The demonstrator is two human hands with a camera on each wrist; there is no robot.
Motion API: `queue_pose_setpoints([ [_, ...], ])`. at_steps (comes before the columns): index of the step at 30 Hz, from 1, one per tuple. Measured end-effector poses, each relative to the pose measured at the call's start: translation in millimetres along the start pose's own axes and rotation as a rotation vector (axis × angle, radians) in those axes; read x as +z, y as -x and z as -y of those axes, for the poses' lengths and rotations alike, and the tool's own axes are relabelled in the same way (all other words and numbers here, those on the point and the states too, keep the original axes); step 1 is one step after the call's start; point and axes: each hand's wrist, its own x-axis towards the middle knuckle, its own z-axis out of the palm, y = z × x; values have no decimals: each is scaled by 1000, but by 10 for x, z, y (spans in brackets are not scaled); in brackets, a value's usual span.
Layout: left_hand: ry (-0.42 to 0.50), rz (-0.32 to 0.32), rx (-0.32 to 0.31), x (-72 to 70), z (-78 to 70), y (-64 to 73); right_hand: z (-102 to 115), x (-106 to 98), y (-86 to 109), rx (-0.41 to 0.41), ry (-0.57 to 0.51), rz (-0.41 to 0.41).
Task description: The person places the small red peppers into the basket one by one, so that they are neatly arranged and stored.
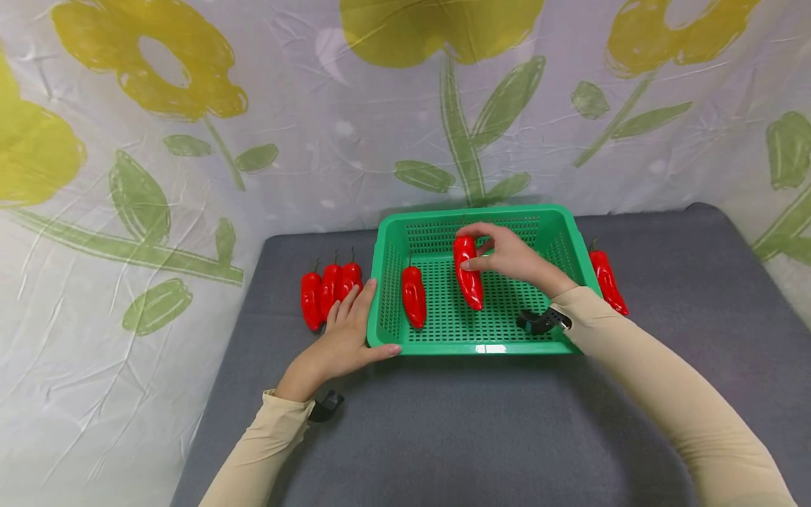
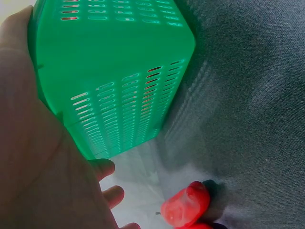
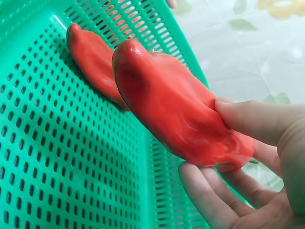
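My right hand (image 1: 500, 252) pinches a red chili pepper (image 1: 468, 273) between thumb and fingers, inside the outline of the green basket (image 1: 469, 349). In the right wrist view the held pepper (image 3: 167, 105) is seen above the perforated basket floor, its stem end at the fingers. A second red pepper (image 1: 414, 297) lies in the basket's left part. My left hand (image 1: 342, 341) rests with extended fingers against the basket's left rim and front corner. The left wrist view shows that palm along the outer wall of the basket (image 2: 119, 57).
Several red peppers (image 1: 330, 287) lie side by side left of the basket, partly behind the left fingers. Another pepper (image 1: 608, 282) lies off the basket's right side. Everything stands on a dark grey cloth-covered table (image 1: 469, 422), with a flower-patterned curtain (image 1: 304, 141) behind.
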Motion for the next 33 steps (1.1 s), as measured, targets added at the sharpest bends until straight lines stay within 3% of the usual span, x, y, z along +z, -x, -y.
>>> queue_pose_setpoints([
  [27,2,4,-5,15,32,-14,-70,347,-198,8,27,52],
  [33,5,6,-2,10,26,-9,-61,406,-228,20,-13,81],
])
